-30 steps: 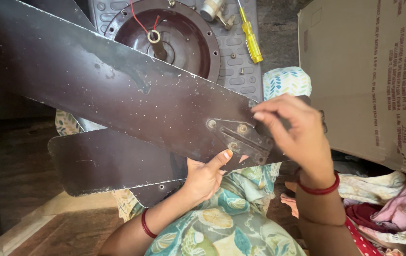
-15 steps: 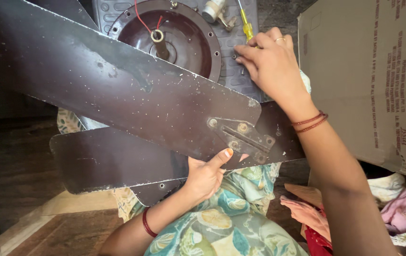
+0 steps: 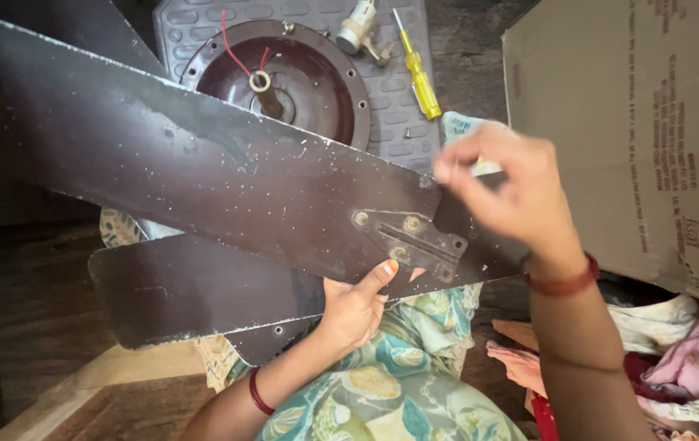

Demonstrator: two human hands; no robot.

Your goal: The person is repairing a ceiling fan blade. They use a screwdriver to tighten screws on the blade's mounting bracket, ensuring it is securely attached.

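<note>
A long dark brown fan blade (image 3: 202,175) lies across my lap, its metal bracket (image 3: 411,241) with screws at the near end. My left hand (image 3: 358,306) grips the blade's lower edge from beneath, thumb up against the bracket. My right hand (image 3: 505,192) hovers just above the bracket end, blurred, fingertips pinched together; whether something small sits between them I cannot tell. A second brown blade (image 3: 194,290) lies under the first. The round brown fan motor housing (image 3: 300,77) with red wires sits behind on a grey ribbed mat (image 3: 398,106).
A yellow-handled screwdriver (image 3: 419,77) and a white capacitor-like part (image 3: 358,28) lie on the mat. A large cardboard box (image 3: 635,139) stands at the right. Pink and white cloths (image 3: 692,359) are heaped at lower right. Wooden floor (image 3: 31,310) shows at left.
My right hand went from the bracket up to the mat beside the screwdriver, then came back down to the bracket end with fingertips pinched. My left hand and the blades stayed put.
</note>
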